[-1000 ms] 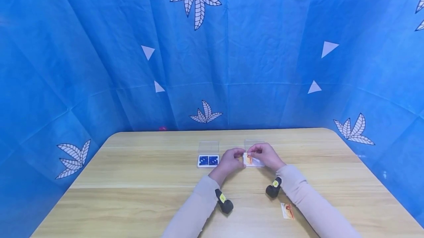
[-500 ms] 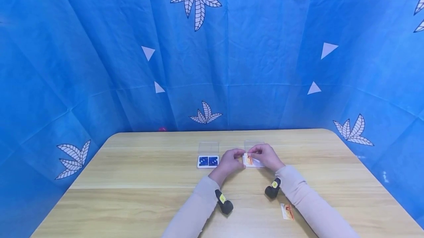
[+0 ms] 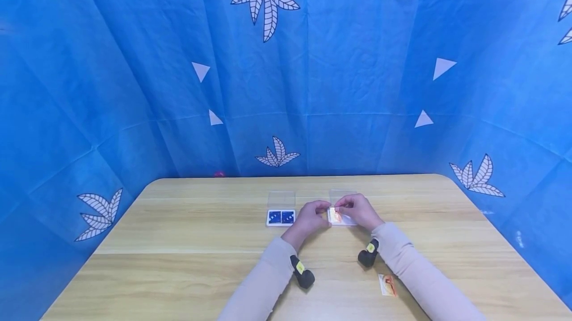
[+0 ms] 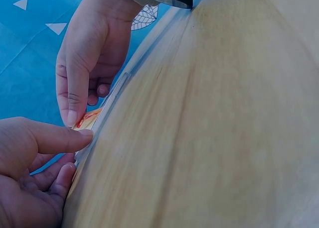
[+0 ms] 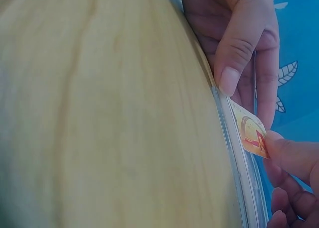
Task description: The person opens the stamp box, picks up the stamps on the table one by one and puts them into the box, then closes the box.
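Note:
A clear flat plastic case (image 3: 347,221) with a white inside lies on the table, its lid folded back behind it. At its left end my left hand (image 3: 311,217) grips it, thumb at the front corner and fingers behind. My right hand (image 3: 361,211) pinches the far edge of a small orange-and-yellow card (image 5: 252,135) between thumb and forefinger. In the right wrist view the card stands tilted over the left part of the case, its lower edge at the case. The right hand's other fingers curl loosely behind.
Another case (image 3: 281,224) holding two dark blue cards lies to the left, its clear lid (image 3: 281,198) open behind it. A loose orange card (image 3: 387,285) lies near the right forearm. A blue patterned curtain (image 3: 357,72) stands behind the wooden table (image 3: 187,241).
Both hands stay nearly in place. The card at the right fingertips has tilted slightly and now catches more light.

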Tool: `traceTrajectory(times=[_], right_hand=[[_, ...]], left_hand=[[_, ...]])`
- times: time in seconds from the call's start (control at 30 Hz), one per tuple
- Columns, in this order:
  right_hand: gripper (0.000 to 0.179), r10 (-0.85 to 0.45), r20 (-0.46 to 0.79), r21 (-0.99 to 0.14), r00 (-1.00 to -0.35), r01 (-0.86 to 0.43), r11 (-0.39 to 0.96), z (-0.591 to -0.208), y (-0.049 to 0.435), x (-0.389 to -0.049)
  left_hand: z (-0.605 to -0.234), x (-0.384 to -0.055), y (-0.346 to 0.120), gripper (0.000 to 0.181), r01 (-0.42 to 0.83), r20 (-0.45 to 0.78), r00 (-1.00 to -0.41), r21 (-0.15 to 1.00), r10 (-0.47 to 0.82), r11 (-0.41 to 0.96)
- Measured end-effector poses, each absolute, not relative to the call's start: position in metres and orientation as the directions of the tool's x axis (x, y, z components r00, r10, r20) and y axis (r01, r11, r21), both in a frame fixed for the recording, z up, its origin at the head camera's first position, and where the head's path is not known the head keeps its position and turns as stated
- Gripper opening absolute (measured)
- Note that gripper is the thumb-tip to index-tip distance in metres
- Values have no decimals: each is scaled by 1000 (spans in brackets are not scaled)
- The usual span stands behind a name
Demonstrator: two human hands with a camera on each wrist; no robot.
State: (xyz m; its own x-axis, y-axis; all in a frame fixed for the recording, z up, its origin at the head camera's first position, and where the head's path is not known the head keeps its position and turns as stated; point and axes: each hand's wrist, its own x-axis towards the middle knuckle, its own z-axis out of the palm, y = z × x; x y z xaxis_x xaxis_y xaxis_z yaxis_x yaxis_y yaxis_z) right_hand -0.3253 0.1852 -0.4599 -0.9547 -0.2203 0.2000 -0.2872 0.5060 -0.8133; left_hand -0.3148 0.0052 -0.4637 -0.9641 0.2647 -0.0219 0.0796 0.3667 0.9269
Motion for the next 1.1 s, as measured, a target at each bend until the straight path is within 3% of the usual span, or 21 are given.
traceTrajectory(times=[0.63, 1.1], right_hand=[[11, -223, 201, -813, -954, -290, 505, -462, 188, -326], [18, -266, 200, -850, -943, -302, 432, -459, 198, -321]], left_hand=[[-466, -315, 5, 54, 62, -38, -968, 922, 249, 382], [-467, -316, 7, 56, 70, -25, -969, 925, 245, 373]])
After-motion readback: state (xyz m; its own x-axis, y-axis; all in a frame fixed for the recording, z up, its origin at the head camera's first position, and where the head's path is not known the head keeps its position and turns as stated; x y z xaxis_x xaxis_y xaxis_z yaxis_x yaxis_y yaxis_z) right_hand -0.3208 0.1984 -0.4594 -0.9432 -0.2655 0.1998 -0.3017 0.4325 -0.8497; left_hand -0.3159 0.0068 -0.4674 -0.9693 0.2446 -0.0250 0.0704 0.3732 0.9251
